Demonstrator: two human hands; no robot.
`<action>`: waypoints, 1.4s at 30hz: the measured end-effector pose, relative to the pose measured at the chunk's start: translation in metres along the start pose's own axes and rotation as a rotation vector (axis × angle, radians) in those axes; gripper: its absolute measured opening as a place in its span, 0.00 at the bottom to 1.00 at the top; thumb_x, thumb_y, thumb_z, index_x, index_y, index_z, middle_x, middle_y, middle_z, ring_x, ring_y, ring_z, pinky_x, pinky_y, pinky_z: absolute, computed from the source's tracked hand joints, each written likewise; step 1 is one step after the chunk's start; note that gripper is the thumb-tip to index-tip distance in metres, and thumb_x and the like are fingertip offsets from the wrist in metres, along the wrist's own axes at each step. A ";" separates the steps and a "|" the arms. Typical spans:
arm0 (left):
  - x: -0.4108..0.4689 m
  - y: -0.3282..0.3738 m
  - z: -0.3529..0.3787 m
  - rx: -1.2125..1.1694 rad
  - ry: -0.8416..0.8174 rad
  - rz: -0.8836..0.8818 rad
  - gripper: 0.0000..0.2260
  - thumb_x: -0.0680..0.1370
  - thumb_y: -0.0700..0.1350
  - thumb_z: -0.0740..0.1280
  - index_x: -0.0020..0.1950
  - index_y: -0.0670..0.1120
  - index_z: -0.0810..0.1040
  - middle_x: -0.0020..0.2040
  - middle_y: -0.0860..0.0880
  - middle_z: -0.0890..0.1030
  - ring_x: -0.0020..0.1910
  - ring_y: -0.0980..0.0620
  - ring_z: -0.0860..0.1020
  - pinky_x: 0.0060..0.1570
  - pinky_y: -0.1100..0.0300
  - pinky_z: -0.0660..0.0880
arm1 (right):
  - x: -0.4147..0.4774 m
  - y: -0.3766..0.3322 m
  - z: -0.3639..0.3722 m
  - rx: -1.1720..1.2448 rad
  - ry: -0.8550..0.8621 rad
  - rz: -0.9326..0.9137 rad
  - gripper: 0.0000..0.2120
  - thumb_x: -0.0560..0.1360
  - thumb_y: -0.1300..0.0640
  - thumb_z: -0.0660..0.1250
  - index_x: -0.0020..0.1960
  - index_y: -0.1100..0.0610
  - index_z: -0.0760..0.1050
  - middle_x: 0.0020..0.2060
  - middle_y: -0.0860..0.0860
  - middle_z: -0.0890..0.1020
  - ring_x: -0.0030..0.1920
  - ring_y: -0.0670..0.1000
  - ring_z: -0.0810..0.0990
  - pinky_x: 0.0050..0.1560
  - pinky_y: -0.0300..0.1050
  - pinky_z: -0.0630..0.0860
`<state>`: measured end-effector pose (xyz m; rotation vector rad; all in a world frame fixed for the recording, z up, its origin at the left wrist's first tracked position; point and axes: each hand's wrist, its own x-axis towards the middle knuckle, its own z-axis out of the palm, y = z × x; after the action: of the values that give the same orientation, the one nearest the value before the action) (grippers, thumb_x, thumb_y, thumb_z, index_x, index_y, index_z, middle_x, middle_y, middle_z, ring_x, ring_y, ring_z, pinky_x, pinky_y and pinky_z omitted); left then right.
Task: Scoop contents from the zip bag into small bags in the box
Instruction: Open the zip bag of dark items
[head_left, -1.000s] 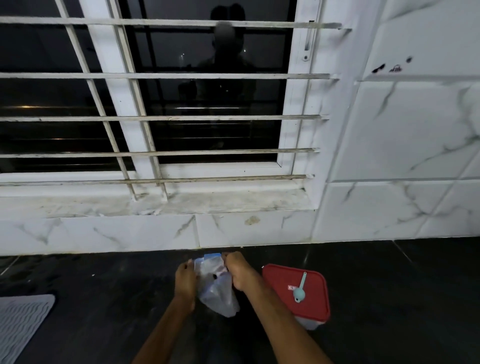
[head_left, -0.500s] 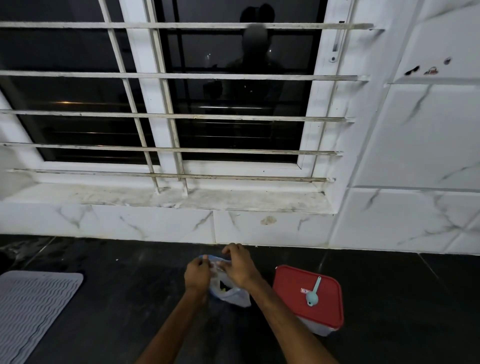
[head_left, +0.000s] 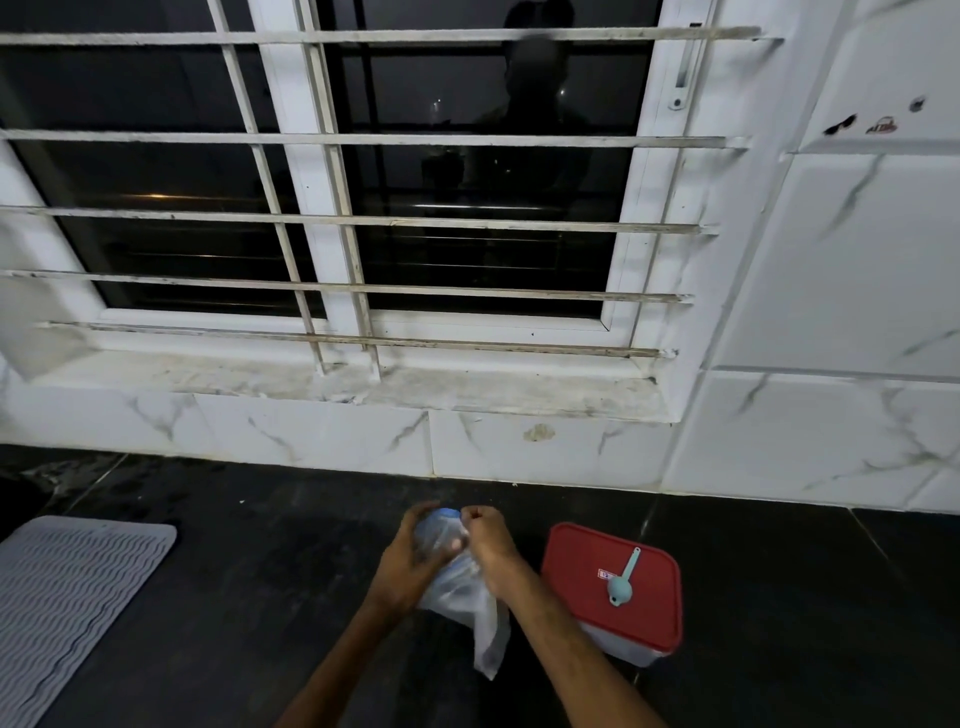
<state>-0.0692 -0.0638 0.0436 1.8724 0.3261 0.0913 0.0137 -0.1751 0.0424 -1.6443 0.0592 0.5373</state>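
Left hand (head_left: 410, 564) and right hand (head_left: 491, 551) pinch the bag (head_left: 483, 623) by its blue top, each grip closed on it. Its body sags below them, seemingly onto the counter (head_left: 260, 597), beside the box (head_left: 571, 561) bearing the scoop (head_left: 619, 590).

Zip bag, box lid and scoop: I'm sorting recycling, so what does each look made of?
Zip bag: thin clear plastic film, soft; it creases and droops. Box lid: rigid red plastic, smooth with a slight sheen. Scoop: pale blue, likely moulded plastic, matte; too small to be sure.
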 end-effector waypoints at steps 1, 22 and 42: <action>0.001 -0.004 -0.001 0.092 -0.007 -0.010 0.10 0.76 0.49 0.71 0.55 0.50 0.77 0.47 0.50 0.82 0.45 0.53 0.83 0.48 0.52 0.81 | -0.001 0.002 0.003 -0.093 0.006 -0.051 0.12 0.79 0.63 0.57 0.39 0.55 0.71 0.35 0.50 0.76 0.35 0.47 0.75 0.36 0.36 0.72; 0.010 -0.020 -0.004 -0.026 0.149 -0.217 0.16 0.73 0.57 0.71 0.49 0.45 0.82 0.43 0.44 0.85 0.44 0.48 0.84 0.52 0.43 0.80 | -0.001 -0.007 -0.013 0.447 0.147 0.298 0.17 0.76 0.72 0.51 0.37 0.59 0.73 0.32 0.57 0.75 0.32 0.54 0.73 0.32 0.44 0.71; 0.022 -0.004 0.002 0.019 0.184 -0.057 0.11 0.68 0.40 0.78 0.45 0.42 0.79 0.40 0.45 0.83 0.40 0.47 0.83 0.40 0.51 0.81 | -0.020 0.014 -0.032 -0.906 -0.062 -0.515 0.07 0.79 0.58 0.62 0.55 0.56 0.75 0.54 0.50 0.77 0.53 0.52 0.78 0.55 0.50 0.76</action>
<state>-0.0484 -0.0581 0.0369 1.8762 0.5080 0.2235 0.0008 -0.2137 0.0385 -2.3982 -0.7322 0.2059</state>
